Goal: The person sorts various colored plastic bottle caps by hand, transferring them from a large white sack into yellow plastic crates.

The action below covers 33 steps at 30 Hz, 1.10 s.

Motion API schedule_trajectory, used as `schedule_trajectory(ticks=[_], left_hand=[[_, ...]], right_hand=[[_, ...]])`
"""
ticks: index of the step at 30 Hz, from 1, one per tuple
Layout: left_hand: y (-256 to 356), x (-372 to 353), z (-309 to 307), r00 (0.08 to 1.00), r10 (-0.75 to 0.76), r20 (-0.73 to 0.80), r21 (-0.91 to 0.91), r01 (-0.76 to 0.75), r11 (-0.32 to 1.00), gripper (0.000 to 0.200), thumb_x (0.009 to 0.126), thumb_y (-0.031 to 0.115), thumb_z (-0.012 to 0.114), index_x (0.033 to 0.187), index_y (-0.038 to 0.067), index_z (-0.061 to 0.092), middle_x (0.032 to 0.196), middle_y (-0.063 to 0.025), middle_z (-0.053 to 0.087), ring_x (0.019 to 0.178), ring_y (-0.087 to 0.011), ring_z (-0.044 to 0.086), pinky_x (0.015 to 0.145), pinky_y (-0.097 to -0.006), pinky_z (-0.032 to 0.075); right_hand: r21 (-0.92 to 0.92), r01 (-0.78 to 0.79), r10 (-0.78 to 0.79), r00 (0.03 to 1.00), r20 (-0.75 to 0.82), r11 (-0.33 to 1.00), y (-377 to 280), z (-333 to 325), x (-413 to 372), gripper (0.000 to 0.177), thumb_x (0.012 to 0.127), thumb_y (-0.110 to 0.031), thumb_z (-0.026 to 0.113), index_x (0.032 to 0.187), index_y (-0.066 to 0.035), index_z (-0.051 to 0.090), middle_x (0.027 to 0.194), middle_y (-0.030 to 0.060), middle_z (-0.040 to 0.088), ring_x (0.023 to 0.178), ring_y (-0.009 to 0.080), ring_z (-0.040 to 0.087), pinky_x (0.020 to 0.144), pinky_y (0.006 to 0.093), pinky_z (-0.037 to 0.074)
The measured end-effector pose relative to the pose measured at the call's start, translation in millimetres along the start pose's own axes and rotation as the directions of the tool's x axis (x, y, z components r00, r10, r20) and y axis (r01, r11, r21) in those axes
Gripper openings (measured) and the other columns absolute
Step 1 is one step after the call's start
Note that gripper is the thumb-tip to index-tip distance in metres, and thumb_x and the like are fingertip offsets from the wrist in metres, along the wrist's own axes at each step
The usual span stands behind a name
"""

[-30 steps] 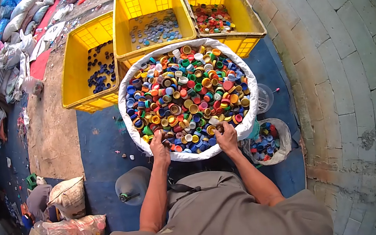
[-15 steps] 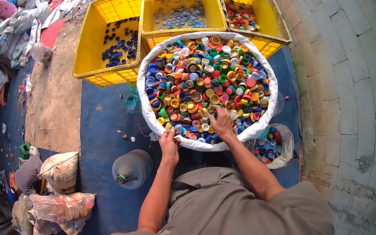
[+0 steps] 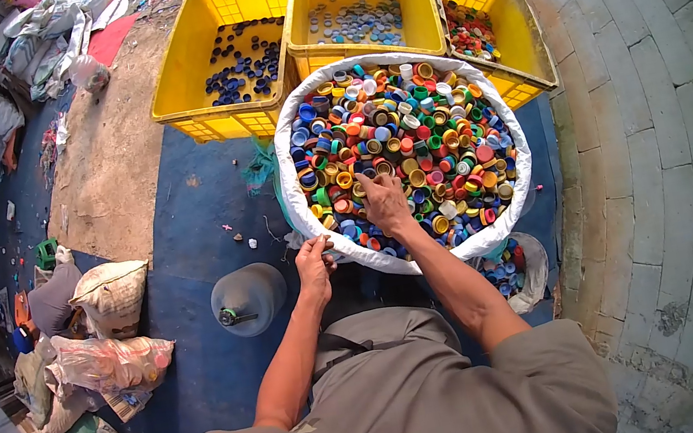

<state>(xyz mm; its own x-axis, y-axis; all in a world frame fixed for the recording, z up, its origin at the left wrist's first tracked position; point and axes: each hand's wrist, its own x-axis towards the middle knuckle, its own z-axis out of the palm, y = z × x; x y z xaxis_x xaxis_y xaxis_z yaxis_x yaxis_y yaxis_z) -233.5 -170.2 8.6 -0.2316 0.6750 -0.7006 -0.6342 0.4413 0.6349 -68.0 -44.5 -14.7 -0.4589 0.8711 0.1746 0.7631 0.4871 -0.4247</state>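
Note:
A big round container with a white cloth rim (image 3: 521, 150) is heaped with mixed bottle caps (image 3: 435, 140) in many colours. My right hand (image 3: 387, 205) reaches over the near rim, fingers curled down with the tips among the caps. Whether a cap is pinched there is hidden. At the near left rim, my left hand (image 3: 314, 270) is closed with thumb and fingers together, right against the white cloth. What it holds, if anything, does not show clearly.
Behind stand three yellow crates: one with dark blue caps (image 3: 244, 81), one with pale caps (image 3: 358, 20), one with red and green caps (image 3: 472, 32). A large clear bottle (image 3: 250, 299) is at left, a smaller bag of caps (image 3: 529, 277) at right, beside a block wall (image 3: 626, 121).
My right hand has moved forward and slightly left, deeper over the caps. My left hand stays at the rim. The whole view has shifted a little.

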Motion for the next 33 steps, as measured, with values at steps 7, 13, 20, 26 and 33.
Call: schedule_trajectory(ticks=[7,13,20,26,33], left_hand=[[4,1,-6,1.000,0.020,-0.012,0.013,-0.020,1.000,0.014,0.091,0.020,0.059,0.094,0.007,0.058,0.080,0.0000,0.059,0.056,-0.0043,0.048,0.049,-0.0199,0.040],[0,3,3,0.998,0.066,0.013,0.088,-0.067,0.994,0.015,0.090,0.019,0.061,0.095,0.005,0.058,0.081,-0.0019,0.061,0.059,-0.0046,0.049,0.051,-0.0201,0.040],[-4,29,29,0.911,0.381,0.157,0.446,-0.410,0.796,0.025,0.082,0.014,0.071,0.100,0.001,0.059,0.085,-0.0059,0.066,0.069,-0.0080,0.057,0.062,-0.0219,0.047],[12,64,71,0.741,0.539,0.400,0.694,-0.629,0.350,0.031,0.079,0.006,0.062,0.108,-0.001,0.053,0.096,-0.0154,0.069,0.090,-0.0277,0.068,0.078,-0.0346,0.053],[5,100,86,0.643,0.480,0.597,0.765,-0.636,-0.099,0.041,0.081,0.003,0.053,0.122,0.006,0.051,0.089,-0.0160,0.069,0.075,-0.0363,0.066,0.067,-0.0453,0.052]], right_hand=[[-0.062,-0.036,0.039,0.998,0.047,0.997,-3,5,0,0.049,0.076,-0.005,0.062,0.123,-0.007,0.053,0.093,0.0103,0.066,0.095,0.0267,0.056,0.083,0.0414,0.039],[-0.037,-0.067,0.068,0.997,0.027,0.997,4,8,-5,0.042,0.076,-0.004,0.061,0.118,-0.006,0.057,0.094,0.0099,0.066,0.095,0.0266,0.057,0.083,0.0407,0.038],[0.509,-0.373,0.429,0.903,0.009,0.776,-2,-29,-17,0.041,0.075,-0.003,0.066,0.115,-0.005,0.058,0.088,0.0094,0.067,0.089,0.0226,0.060,0.079,0.0359,0.045],[0.947,-0.309,0.666,0.690,0.284,-0.084,13,-39,-59,0.046,0.082,-0.004,0.066,0.124,0.002,0.046,0.094,0.0101,0.064,0.079,0.0140,0.064,0.069,0.0246,0.053],[0.869,-0.143,0.574,0.698,0.427,-0.473,12,-67,-102,0.037,0.086,-0.010,0.054,0.121,-0.003,0.046,0.096,0.0106,0.060,0.086,0.0219,0.063,0.075,0.0316,0.052]])
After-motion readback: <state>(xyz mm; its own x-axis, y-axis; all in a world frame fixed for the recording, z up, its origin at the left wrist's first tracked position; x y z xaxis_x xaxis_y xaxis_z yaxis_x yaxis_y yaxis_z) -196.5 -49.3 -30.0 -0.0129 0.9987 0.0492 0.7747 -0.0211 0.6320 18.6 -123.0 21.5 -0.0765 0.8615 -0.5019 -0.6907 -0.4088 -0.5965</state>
